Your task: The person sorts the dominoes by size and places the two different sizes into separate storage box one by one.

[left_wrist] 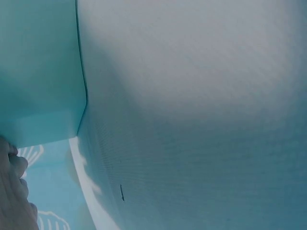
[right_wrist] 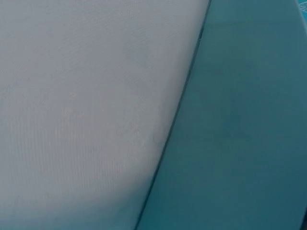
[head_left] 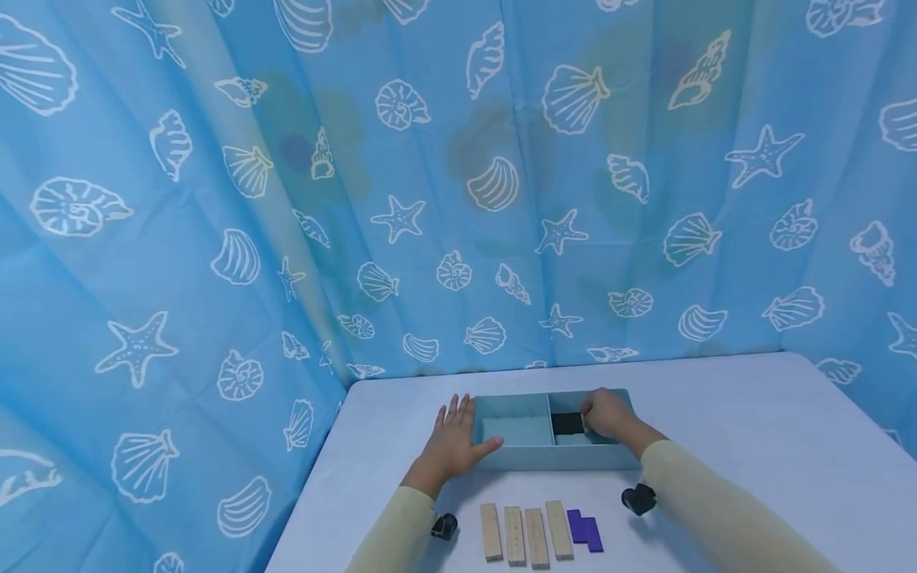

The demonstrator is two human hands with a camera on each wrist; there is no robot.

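Head view: a light teal two-compartment box [head_left: 555,458] stands on the white table [head_left: 752,406]. The left hand [head_left: 453,446] lies at its left end with fingers extended and the thumb reaching over the front rim. The right hand [head_left: 609,414] is inside the right compartment, fingers bent, at the right edge of a flat black piece [head_left: 567,423]; whether it pinches that piece cannot be told. In my judgement, the left hand should brace the box without tilting it, and the right should keep the piece level and clear of the divider [head_left: 552,420]. The piece lies right of the divider, just beside the right fingertips and apart from the left hand. Four wooden blocks [head_left: 515,536] and two purple pieces [head_left: 591,535] lie in front of the box.

Left wrist view: the left fingers show beside the box's corner; contact is unclear.

Right wrist view: box wall and tabletop only; no hand is visible.
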